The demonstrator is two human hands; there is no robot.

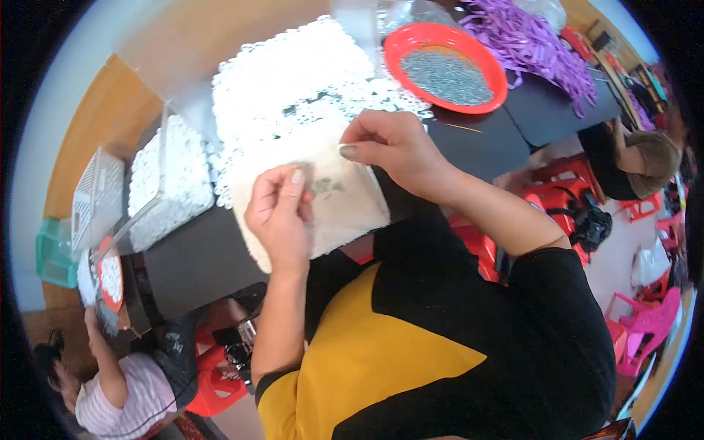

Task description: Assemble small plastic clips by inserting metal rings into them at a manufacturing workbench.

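Note:
Above a cream cloth (363,209) on the dark table, my left hand (280,213) is closed, thumb against the curled fingers. My right hand (396,150) is closed in a pinch over the cloth's far right side, a little higher than the left. Whatever either hand holds is too small or hidden to make out. A few small grey metal pieces (331,186) lie on the cloth between the hands. Just beyond it spreads a large heap of small white ring-like pieces (293,66), with some dark bits among them.
A red bowl (501,88) holds many small grey metal pieces. Right of it lie purple strips (506,37) and a thin yellow stick (463,127). At left stand a clear bin of white pieces (172,180) and a white basket (99,191). Other people (132,381) sit on both sides.

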